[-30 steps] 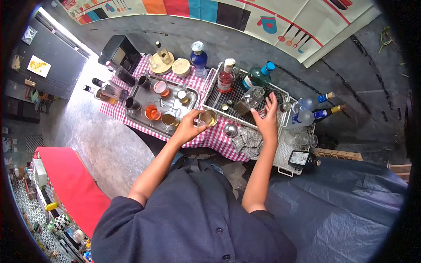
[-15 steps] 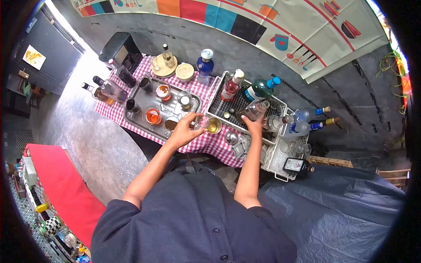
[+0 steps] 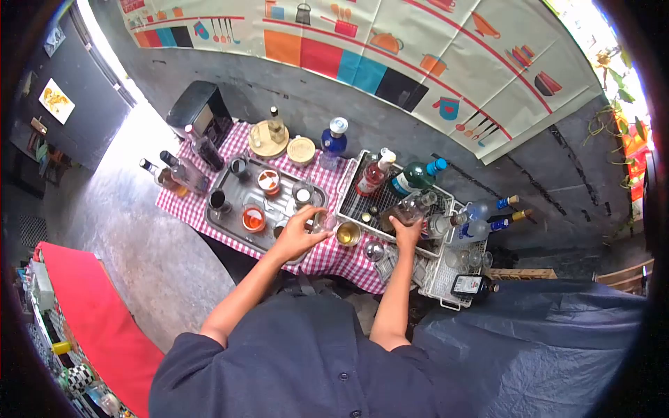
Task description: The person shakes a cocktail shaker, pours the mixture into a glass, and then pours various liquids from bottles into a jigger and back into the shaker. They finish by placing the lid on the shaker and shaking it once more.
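Note:
My left hand has its fingers closed around a small transparent glass above the checked cloth. Just right of that glass stands a cup of yellowish liquid. My right hand grips a transparent glass bottle at the white wire basket; the bottle leans, its mouth toward the upper right. A pink-red bottle and a green bottle with a blue cap stand in the basket behind it. Below, a round metal object sits near the cloth's edge.
A metal tray to the left carries several glasses, two with orange-red drinks. Several bottles, a blue bottle and a black appliance stand along the table. At right, a second white rack holds glasses and a dark bottle.
The camera view has tilted up, so the table sits lower in the picture. The glass in my left hand has drawn slightly away from the yellowish cup. My right hand keeps hold of the bottle.

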### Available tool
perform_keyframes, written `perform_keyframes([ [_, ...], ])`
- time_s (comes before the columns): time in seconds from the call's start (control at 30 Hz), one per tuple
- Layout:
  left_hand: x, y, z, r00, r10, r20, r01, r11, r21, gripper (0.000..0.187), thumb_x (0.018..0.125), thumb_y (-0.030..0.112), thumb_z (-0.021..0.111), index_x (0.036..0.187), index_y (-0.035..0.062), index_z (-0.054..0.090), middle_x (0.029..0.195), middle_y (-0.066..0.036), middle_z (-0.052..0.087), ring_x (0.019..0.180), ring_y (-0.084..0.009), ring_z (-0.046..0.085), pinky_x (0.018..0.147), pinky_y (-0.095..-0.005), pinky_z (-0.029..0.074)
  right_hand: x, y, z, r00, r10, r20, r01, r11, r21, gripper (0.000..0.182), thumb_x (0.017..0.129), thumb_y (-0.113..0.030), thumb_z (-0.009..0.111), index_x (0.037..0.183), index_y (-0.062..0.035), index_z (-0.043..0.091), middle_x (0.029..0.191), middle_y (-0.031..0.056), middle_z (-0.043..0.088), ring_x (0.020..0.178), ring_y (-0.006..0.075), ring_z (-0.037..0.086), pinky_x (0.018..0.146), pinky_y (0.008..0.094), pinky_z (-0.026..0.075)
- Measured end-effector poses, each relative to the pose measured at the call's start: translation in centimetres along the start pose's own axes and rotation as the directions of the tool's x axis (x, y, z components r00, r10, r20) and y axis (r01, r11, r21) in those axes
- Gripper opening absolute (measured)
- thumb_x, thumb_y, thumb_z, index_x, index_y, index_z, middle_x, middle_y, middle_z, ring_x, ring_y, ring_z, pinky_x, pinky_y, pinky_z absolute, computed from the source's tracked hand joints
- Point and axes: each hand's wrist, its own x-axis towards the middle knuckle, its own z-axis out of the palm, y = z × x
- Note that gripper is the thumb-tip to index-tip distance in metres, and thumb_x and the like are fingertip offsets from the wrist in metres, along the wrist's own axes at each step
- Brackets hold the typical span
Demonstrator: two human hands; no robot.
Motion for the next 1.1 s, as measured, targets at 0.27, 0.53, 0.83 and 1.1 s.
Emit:
perform_keyframes([
  [0.27,0.3,0.4,-1.7,0.992,0.105,0.076,-0.103,0.994,-0.027,0.053,0.078,0.019,0.083,0.124,0.0036,0.063,0.108,-0.008,0.063,0.101,-0.0193,0.063,0.082,-0.0313,0.052,-3.6,-9.8,-1.7,0.995,-0.101,-0.004,0.098,0.954,0.284,0.071,0.067,-0.007,0.089,0.127,-0.001,0.051,0.118,0.0092,0.063,0.104,0.0204,0.064,0.093,0.0375,0.052],
  [0.53,1.7,1.9,-3.5,0.989,0.073,0.126,-0.046,0.978,-0.202,0.053,0.075,0.01,0.082,0.123,-0.0003,0.063,0.115,-0.008,0.062,0.11,-0.018,0.059,0.095,-0.0304,0.046,-6.9,-15.8,-1.7,0.941,-0.288,0.178,0.113,0.763,0.637,0.077,0.066,-0.023,0.078,0.133,0.0006,0.048,0.117,0.0143,0.062,0.109,0.0263,0.062,0.097,0.0409,0.05],
  [0.83,1.4,4.7,-6.2,0.99,0.091,0.111,-0.061,0.967,-0.247,0.054,0.073,0.009,0.081,0.123,-0.0007,0.064,0.117,-0.009,0.063,0.111,-0.0181,0.059,0.1,-0.0312,0.044,-8.6,-21.9,-0.1,0.903,-0.3,0.308,0.046,0.779,0.625,0.086,0.061,-0.013,0.086,0.134,-0.0004,0.044,0.123,0.0176,0.061,0.117,0.0321,0.062,0.101,0.0466,0.05],
  [1.1,1.7,4.3,-7.7,0.969,0.209,0.135,-0.185,0.967,-0.173,0.052,0.076,0.003,0.08,0.124,-0.0012,0.061,0.118,-0.008,0.06,0.11,-0.0163,0.06,0.095,-0.0294,0.049,-8.7,-24.5,-1.8,0.841,-0.22,0.494,0.179,0.975,0.13,0.083,0.057,-0.02,0.09,0.129,-0.0002,0.053,0.115,0.0087,0.063,0.107,0.0183,0.061,0.096,0.0341,0.048],
])
